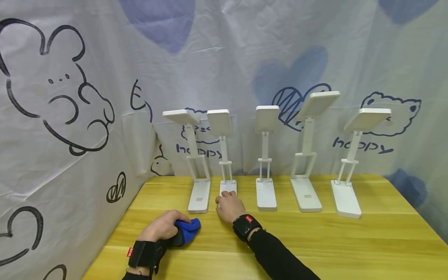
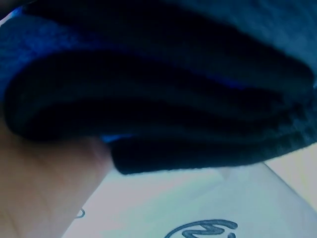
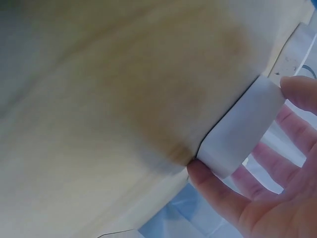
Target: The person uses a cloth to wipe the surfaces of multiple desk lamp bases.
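My left hand (image 1: 162, 226) grips a folded blue cloth with dark edging (image 1: 189, 231) low over the table's left part. Close up in the left wrist view, the cloth's dark folds (image 2: 148, 109) fill the upper half, with part of the hand (image 2: 49, 183) below them. My right hand (image 1: 230, 207) holds the base of a white folding desk lamp (image 1: 219, 123), second from the left in a row. In the right wrist view, thumb and fingers of that hand (image 3: 277, 208) span the sides of the white base (image 3: 240, 131), which stands on the table.
To the left stands another white desk lamp (image 1: 199, 196). Three more lamps stand to the right: one near the middle (image 1: 266, 198), a taller one (image 1: 306, 198) and one at the far right (image 1: 346, 200). Behind the wooden table (image 1: 350, 249) hangs a printed curtain (image 1: 238, 58).
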`<state>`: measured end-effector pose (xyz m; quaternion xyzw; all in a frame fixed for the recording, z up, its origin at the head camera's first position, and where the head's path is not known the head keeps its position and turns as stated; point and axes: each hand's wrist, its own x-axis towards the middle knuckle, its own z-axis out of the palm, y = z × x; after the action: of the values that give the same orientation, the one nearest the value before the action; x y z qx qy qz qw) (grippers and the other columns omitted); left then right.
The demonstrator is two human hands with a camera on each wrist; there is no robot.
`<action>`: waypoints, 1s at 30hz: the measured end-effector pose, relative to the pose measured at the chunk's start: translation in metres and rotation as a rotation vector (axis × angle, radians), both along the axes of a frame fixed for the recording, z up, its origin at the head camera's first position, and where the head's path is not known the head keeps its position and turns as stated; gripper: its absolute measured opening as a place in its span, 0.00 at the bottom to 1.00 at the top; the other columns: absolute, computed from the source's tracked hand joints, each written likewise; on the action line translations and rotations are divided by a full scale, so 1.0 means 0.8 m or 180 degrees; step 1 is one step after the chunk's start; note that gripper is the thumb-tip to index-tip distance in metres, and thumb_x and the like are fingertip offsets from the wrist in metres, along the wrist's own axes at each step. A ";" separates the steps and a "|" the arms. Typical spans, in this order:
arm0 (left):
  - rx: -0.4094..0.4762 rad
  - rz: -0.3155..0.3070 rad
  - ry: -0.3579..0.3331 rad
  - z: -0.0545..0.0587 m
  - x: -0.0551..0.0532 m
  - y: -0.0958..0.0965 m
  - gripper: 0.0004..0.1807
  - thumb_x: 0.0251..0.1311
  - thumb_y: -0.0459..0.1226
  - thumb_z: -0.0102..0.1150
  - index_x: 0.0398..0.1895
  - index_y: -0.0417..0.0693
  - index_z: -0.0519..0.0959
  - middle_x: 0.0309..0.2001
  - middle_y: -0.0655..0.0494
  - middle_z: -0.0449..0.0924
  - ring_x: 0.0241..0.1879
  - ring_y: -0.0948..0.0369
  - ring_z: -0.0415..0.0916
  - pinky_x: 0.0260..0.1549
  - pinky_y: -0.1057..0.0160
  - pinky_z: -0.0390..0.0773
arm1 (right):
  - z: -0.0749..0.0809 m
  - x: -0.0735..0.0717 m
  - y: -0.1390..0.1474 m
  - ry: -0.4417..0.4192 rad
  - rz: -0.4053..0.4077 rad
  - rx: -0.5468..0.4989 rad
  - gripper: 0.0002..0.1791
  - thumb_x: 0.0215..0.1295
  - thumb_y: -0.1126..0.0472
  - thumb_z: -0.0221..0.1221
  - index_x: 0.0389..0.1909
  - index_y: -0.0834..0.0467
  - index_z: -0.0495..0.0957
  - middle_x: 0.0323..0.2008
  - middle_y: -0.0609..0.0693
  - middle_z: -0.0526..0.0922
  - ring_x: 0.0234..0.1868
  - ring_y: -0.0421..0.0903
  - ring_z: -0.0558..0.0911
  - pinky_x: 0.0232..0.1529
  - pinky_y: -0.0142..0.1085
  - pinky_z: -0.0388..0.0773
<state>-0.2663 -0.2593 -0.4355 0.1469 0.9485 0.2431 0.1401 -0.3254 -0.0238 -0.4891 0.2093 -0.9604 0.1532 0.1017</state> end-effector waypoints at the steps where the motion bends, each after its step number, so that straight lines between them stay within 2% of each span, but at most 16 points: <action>1: -0.0012 -0.0046 0.0021 0.000 0.000 0.002 0.32 0.43 0.13 0.48 0.43 0.53 0.87 0.48 0.53 0.84 0.53 0.51 0.78 0.58 0.45 0.74 | -0.001 0.001 0.001 0.0023 0.0015 0.0015 0.10 0.64 0.54 0.63 0.44 0.50 0.85 0.51 0.52 0.81 0.54 0.57 0.76 0.43 0.48 0.82; 8: -0.0033 -0.0264 0.0078 0.001 -0.001 0.013 0.39 0.39 0.14 0.48 0.56 0.51 0.81 0.54 0.48 0.81 0.54 0.52 0.76 0.52 0.50 0.74 | 0.001 0.011 0.011 0.0004 0.0111 -0.0032 0.09 0.63 0.56 0.63 0.43 0.51 0.85 0.52 0.52 0.80 0.53 0.56 0.76 0.39 0.49 0.82; 13: -0.0034 -0.0262 0.0104 -0.001 0.000 0.020 0.35 0.39 0.16 0.57 0.56 0.45 0.80 0.55 0.46 0.81 0.56 0.49 0.75 0.57 0.44 0.73 | 0.004 0.019 0.018 0.0001 0.0203 0.0035 0.09 0.63 0.56 0.62 0.43 0.51 0.85 0.51 0.51 0.80 0.50 0.54 0.76 0.36 0.46 0.82; 17: -0.0058 -0.0270 0.0133 -0.002 0.001 0.027 0.33 0.40 0.18 0.62 0.57 0.41 0.80 0.57 0.45 0.80 0.59 0.46 0.74 0.60 0.42 0.71 | 0.007 0.026 0.026 0.0059 0.0300 0.0064 0.09 0.61 0.57 0.63 0.42 0.52 0.85 0.49 0.52 0.81 0.48 0.54 0.76 0.37 0.45 0.81; 24: -0.0084 -0.0400 0.0313 -0.003 0.000 0.041 0.33 0.46 0.21 0.58 0.60 0.48 0.79 0.58 0.47 0.80 0.59 0.48 0.75 0.58 0.47 0.74 | 0.007 0.044 0.047 -0.0024 0.0505 0.0055 0.09 0.61 0.56 0.64 0.42 0.51 0.85 0.50 0.51 0.80 0.50 0.54 0.76 0.44 0.46 0.81; 30: -0.0152 -0.0492 0.0530 -0.009 -0.003 0.050 0.34 0.49 0.23 0.58 0.63 0.53 0.78 0.59 0.49 0.79 0.59 0.49 0.75 0.56 0.48 0.76 | 0.015 0.066 0.064 -0.0039 0.0635 0.0053 0.09 0.58 0.57 0.65 0.39 0.51 0.85 0.48 0.51 0.80 0.48 0.53 0.76 0.42 0.46 0.81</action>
<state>-0.2683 -0.2189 -0.4425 0.2359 0.9482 0.1959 0.0826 -0.2730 0.0270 -0.4773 0.3038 -0.9366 0.1559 0.0783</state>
